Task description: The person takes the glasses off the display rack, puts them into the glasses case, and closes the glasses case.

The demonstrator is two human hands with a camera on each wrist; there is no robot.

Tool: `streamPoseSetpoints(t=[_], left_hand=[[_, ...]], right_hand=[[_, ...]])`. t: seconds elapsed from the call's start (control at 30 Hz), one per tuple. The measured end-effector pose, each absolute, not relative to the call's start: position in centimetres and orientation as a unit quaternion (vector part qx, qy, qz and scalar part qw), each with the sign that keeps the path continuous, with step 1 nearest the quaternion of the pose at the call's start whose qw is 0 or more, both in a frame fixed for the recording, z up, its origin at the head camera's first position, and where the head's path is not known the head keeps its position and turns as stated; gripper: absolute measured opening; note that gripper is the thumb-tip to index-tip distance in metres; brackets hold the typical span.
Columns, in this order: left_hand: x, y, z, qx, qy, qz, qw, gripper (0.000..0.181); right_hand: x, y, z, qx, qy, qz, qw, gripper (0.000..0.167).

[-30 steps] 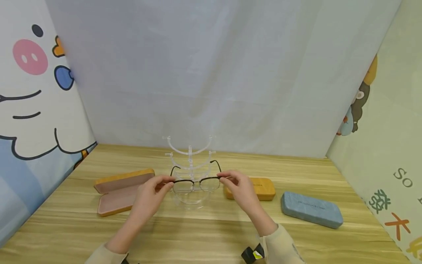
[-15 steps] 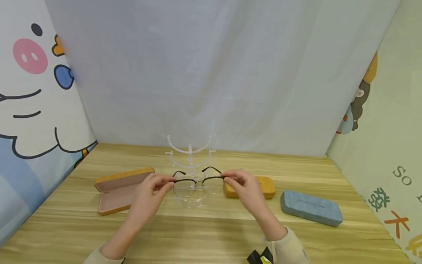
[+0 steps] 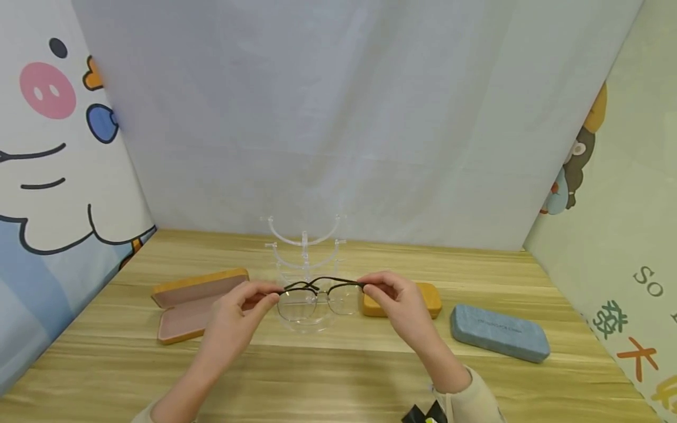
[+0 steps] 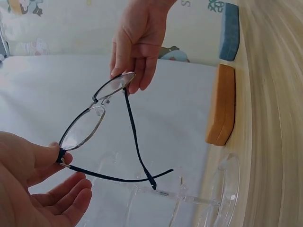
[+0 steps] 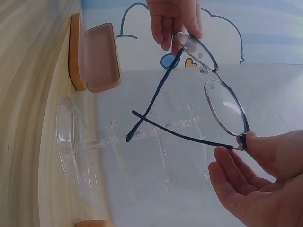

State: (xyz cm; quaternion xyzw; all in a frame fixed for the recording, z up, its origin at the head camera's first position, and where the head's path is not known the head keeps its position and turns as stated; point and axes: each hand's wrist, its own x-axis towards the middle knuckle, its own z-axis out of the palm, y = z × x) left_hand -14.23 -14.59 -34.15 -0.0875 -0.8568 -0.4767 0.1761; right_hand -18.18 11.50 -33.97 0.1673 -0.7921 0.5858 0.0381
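Note:
Between both hands hangs a pair of glasses [image 3: 322, 292] with dark upper rims and clear lenses. My left hand [image 3: 238, 317] pinches its left corner near the hinge, thumb against fingers. On the opposite corner, my right hand [image 3: 398, 305] has the same kind of pinch. The temples [image 4: 137, 137] are partly folded and cross each other behind the lenses, as both wrist views show. Just beyond the glasses stands a clear display stand [image 3: 305, 247] with curved tiers; its lower part is seen through the lenses.
An open orange case [image 3: 185, 320] with a pinkish lining lies at the left. A closed orange case [image 3: 426, 301] sits behind my right hand, partly covered by it. Farther right lies a closed blue case [image 3: 499, 332]. A pale curtain [image 3: 338, 117] hangs behind the wooden table [image 3: 317, 376].
The temples have folded inward, from spread apart to crossing behind the lenses. My right hand has shifted slightly right, and the glasses have moved a little that way.

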Motion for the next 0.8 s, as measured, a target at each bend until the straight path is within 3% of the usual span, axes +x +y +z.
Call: streamPoseSetpoints(t=[0.27, 0.8], left_hand=[[-14.3, -14.6, -34.2, -0.057, -0.854, -0.503, 0.121, 0.015], [-15.1, -15.1, -35.5, -0.027, -0.869, -0.484, 0.096, 0.012]], right_hand=[[-18.3, 11.2, -34.2, 0.159, -0.792, 0.590, 0.007, 0.017], [-18.6, 9.7, -35.4, 0.181, -0.816, 0.549, 0.001, 0.014]])
